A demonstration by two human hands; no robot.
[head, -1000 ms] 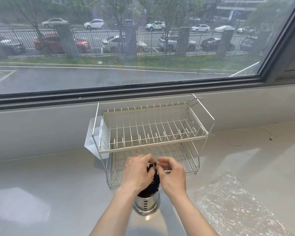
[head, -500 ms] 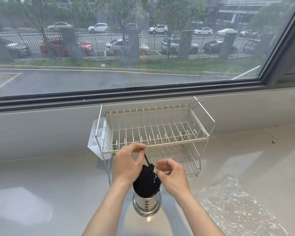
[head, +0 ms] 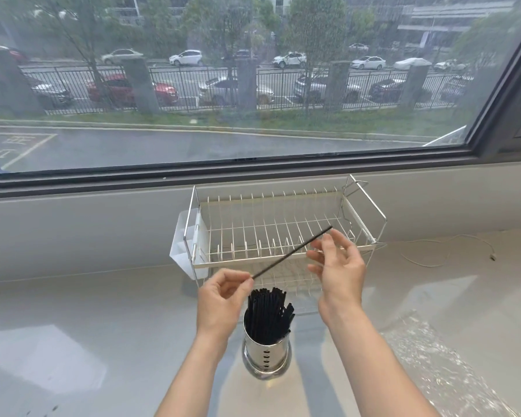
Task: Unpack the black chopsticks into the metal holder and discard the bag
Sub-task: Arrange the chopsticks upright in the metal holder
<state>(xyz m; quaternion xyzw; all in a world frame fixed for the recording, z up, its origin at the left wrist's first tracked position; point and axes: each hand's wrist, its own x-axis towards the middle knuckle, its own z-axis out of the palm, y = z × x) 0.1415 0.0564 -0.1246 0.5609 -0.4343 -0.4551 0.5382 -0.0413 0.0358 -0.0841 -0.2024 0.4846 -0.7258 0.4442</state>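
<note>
A shiny metal holder (head: 266,358) stands on the counter between my forearms, filled with a bundle of black chopsticks (head: 268,314) standing upright. My left hand (head: 220,302) pinches the near end of a single black chopstick (head: 292,252), which slants up to the right above the holder. My right hand (head: 337,272) is beside its far end with the fingers spread, the fingertips touching or nearly touching the stick. A clear plastic bag (head: 445,374) lies crumpled on the counter at the lower right.
A two-tier wire dish rack (head: 283,236) with a white plastic cup (head: 182,245) on its left side stands behind the holder against the wall. A thin white cable (head: 451,251) lies at the right. A large window (head: 223,85) runs above the counter.
Both hands were closed over the bundle at the holder. My left hand has since pulled one chopstick out and up, and my right hand has opened and risen beside it.
</note>
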